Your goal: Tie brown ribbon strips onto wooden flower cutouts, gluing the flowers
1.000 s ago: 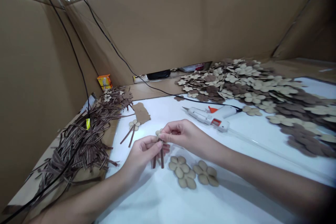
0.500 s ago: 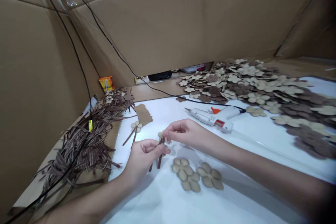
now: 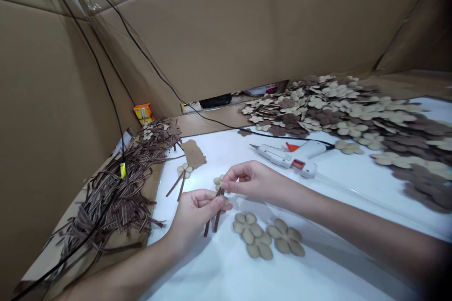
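Between my fingers is a small beige fabric flower (image 3: 217,182) with a brown stitched ribbon (image 3: 217,218) hanging from it in two tails. My left hand (image 3: 197,211) pinches the flower from below, thumb on top. The fingertips of my right hand (image 3: 243,179) press the ribbon's upper end against the flower; my fingers partly cover both. In front of my hands lie three beige flowers, a left one (image 3: 246,226), a lower one (image 3: 260,245) and a right one (image 3: 285,237). Up and left rests another flower (image 3: 184,170) with two ribbon tails.
A white glue gun (image 3: 287,157) with an orange trigger lies behind my right arm, its black cord running left. Brown ribbon strips (image 3: 116,197) heap up at left. Beige and brown flowers (image 3: 353,113) pile at right. A cardboard scrap (image 3: 194,154) and orange box (image 3: 144,114) stand nearby.
The view has shifted slightly. My hands keep the same hold on the flower and ribbon; a little more of the flower's upper petals shows beside my right fingertips.
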Action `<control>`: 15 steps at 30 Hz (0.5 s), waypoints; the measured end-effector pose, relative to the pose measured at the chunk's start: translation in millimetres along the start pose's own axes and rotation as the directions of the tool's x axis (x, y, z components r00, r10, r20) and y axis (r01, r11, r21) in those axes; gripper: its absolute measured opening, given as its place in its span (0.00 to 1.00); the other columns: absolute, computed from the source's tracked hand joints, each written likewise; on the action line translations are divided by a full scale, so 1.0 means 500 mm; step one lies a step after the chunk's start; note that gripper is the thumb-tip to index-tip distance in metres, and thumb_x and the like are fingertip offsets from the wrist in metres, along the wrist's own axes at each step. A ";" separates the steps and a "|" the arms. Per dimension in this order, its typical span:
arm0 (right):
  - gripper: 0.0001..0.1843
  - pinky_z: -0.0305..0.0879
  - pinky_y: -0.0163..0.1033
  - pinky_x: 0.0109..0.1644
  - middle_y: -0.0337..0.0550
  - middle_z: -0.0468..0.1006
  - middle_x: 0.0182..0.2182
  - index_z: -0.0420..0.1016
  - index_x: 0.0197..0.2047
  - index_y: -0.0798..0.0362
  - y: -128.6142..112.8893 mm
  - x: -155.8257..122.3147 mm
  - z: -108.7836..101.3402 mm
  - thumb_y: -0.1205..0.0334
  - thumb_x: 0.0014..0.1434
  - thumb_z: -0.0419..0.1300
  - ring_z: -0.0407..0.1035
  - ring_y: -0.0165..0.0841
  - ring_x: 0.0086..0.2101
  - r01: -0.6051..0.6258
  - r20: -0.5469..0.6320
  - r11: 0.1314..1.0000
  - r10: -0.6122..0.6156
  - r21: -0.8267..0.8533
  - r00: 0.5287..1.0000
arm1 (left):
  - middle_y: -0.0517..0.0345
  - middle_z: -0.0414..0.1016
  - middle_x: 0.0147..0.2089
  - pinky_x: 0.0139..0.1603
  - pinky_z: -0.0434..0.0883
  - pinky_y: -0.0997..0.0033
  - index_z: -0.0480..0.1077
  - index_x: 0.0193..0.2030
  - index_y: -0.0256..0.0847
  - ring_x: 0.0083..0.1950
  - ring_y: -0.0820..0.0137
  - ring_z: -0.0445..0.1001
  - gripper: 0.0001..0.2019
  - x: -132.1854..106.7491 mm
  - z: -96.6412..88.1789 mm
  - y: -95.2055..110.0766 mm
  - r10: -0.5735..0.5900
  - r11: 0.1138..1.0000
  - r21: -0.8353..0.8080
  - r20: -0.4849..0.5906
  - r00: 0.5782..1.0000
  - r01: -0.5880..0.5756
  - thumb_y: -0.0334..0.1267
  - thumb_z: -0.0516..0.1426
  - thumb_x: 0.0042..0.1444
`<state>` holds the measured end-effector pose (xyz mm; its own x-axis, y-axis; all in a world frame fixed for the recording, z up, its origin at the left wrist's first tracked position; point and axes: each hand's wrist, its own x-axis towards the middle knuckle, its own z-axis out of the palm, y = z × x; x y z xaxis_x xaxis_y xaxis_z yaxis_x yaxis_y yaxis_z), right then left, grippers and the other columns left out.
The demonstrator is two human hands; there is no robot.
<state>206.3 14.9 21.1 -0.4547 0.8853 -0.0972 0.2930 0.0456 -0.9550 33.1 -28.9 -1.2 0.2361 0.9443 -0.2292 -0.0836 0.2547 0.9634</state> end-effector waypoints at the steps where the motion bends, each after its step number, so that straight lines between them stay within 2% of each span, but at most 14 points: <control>1: 0.16 0.51 0.31 0.26 0.35 0.71 0.21 0.76 0.29 0.55 -0.001 -0.001 -0.001 0.49 0.47 0.63 0.60 0.25 0.23 -0.003 -0.003 1.000 0.003 -0.011 1.000 | 0.49 0.80 0.30 0.36 0.68 0.76 0.75 0.29 0.33 0.32 0.72 0.75 0.11 0.001 0.001 0.000 -0.004 1.000 -0.008 -0.001 1.000 0.004 0.41 0.64 0.45; 8: 0.15 0.58 0.32 0.31 0.38 0.77 0.25 0.77 0.30 0.55 0.005 -0.003 -0.005 0.50 0.49 0.62 0.66 0.28 0.27 -0.011 0.044 0.999 0.009 0.035 0.999 | 0.48 0.79 0.30 0.36 0.68 0.76 0.75 0.29 0.32 0.32 0.72 0.75 0.11 0.005 0.001 0.002 -0.016 1.000 -0.005 0.013 1.000 0.016 0.41 0.64 0.45; 13: 0.14 0.60 0.34 0.35 0.41 0.78 0.29 0.77 0.31 0.55 0.004 -0.004 -0.014 0.52 0.51 0.59 0.68 0.32 0.31 0.009 0.053 1.000 -0.008 -0.015 0.999 | 0.51 0.78 0.32 0.37 0.68 0.75 0.75 0.38 0.34 0.34 0.72 0.74 0.14 0.008 -0.005 -0.001 -0.007 1.000 -0.009 0.071 0.997 0.008 0.42 0.63 0.46; 15: 0.15 0.60 0.34 0.33 0.42 0.78 0.28 0.77 0.32 0.55 0.002 -0.005 -0.019 0.52 0.51 0.59 0.68 0.32 0.30 -0.002 0.048 0.999 0.004 -0.038 0.999 | 0.53 0.78 0.31 0.34 0.67 0.76 0.75 0.39 0.35 0.33 0.73 0.73 0.14 0.009 -0.007 -0.003 -0.001 1.000 -0.009 0.069 0.998 0.002 0.42 0.63 0.47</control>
<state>215.6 17.0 23.0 -0.4931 0.8624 -0.1143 0.3254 0.0609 -0.9436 30.9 -24.4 -4.3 0.3022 0.9274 -0.2202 -0.0916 0.2582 0.9617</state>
